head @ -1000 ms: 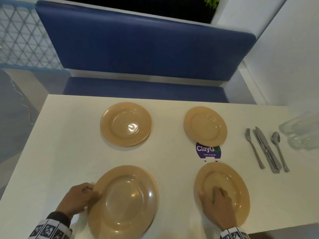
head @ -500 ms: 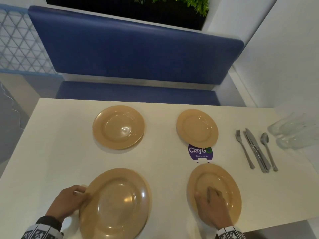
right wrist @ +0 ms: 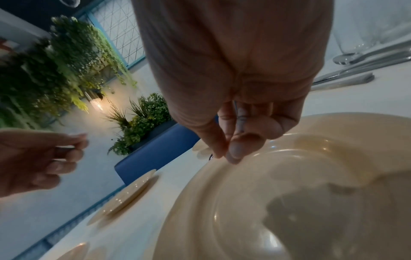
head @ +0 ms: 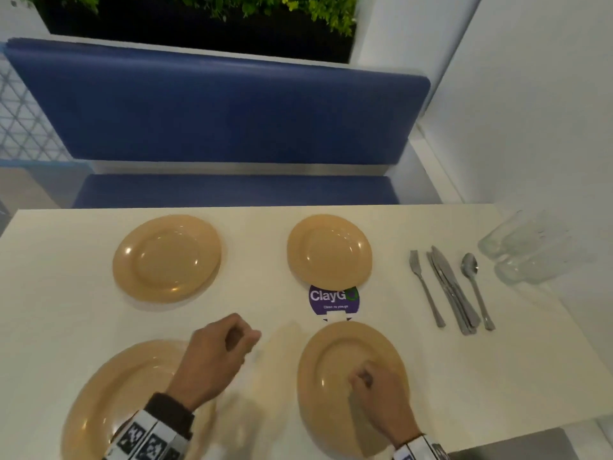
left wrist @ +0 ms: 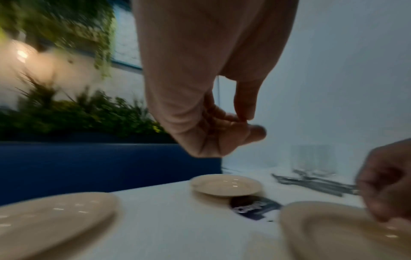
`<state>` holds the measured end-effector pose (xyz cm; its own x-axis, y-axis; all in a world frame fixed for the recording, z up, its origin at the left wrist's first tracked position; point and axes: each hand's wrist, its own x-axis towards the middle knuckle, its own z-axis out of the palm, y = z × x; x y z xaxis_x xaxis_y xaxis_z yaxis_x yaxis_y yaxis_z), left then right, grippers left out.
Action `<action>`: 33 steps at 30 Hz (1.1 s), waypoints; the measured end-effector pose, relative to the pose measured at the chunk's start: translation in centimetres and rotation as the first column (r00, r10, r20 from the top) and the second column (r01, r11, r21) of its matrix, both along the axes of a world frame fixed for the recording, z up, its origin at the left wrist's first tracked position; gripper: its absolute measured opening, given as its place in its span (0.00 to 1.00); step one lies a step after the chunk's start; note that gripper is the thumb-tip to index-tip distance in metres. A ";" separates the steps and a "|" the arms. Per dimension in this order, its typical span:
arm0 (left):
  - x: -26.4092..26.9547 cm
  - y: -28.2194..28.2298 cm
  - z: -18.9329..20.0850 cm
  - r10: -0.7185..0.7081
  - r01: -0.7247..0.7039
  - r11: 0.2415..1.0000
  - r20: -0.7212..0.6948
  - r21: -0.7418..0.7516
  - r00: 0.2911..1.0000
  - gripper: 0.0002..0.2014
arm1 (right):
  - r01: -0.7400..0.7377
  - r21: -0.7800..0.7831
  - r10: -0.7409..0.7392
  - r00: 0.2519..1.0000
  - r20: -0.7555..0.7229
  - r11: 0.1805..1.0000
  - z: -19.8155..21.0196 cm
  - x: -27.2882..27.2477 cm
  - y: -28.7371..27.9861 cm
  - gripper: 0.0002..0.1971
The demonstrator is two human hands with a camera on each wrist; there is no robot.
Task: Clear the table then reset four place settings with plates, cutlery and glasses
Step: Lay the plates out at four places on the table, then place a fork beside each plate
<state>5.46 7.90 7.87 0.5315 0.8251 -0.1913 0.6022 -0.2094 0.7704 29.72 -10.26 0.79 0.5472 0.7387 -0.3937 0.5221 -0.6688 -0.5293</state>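
Observation:
Four tan plates lie on the white table (head: 59, 313): far left (head: 166, 257), far right (head: 328, 250), near left (head: 122, 396) and near right (head: 331, 350). My left hand (head: 245, 340) hangs in the air between the two near plates, fingers loosely curled, holding nothing; the left wrist view (left wrist: 244, 123) shows the same. Above the near right plate (right wrist: 244, 211) is my right hand (head: 361, 380), fingers bent down with the tips together (right wrist: 229, 153). Whether they touch the plate I cannot tell. A fork (head: 426, 290), stacked knives (head: 451, 290) and a spoon (head: 474, 287) lie at the right, beside clear glasses (head: 530, 250).
A purple round sticker (head: 333, 300) is on the table between the two right plates. A blue padded bench (head: 215, 104) runs along the far side, and a white wall stands close on the right. Plants hang above the bench.
My left hand let go of the near left plate's rim and rose to the right over the table. The right hand's fingers, flat on the near right plate before, have curled up.

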 end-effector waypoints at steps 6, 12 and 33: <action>8.8 -6.6 -2.2 -0.173 0.176 0.975 0.032 -0.138 0.984 0.15 | 0.125 0.061 -0.130 0.989 0.077 0.990 1.1 10.0 0.3 0.14; 7.8 -7.5 -1.5 -0.038 0.031 0.991 -0.053 -0.130 0.998 0.12 | 0.230 -0.062 -0.202 0.933 0.299 0.971 -1.7 23.3 6.3 0.13; 4.0 -8.8 -0.1 0.243 -0.254 0.928 -0.074 -0.272 0.967 0.09 | 0.062 -0.083 -0.051 0.991 0.126 0.995 0.2 19.0 6.5 0.10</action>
